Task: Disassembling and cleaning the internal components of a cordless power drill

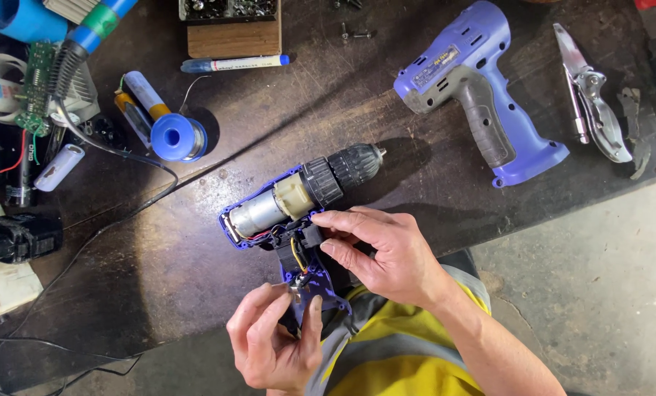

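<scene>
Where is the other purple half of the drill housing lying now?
In the head view the removed purple housing half lies on the dark workbench at upper right, between the opened drill and the metal snips, away from both hands.

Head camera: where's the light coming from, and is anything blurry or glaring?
In the head view, shadows fall to the right of the opened drill and the blue solder spool, so light seems to come from the left; the left hand and right hand look sharp; the metal snips shine mildly.
</scene>
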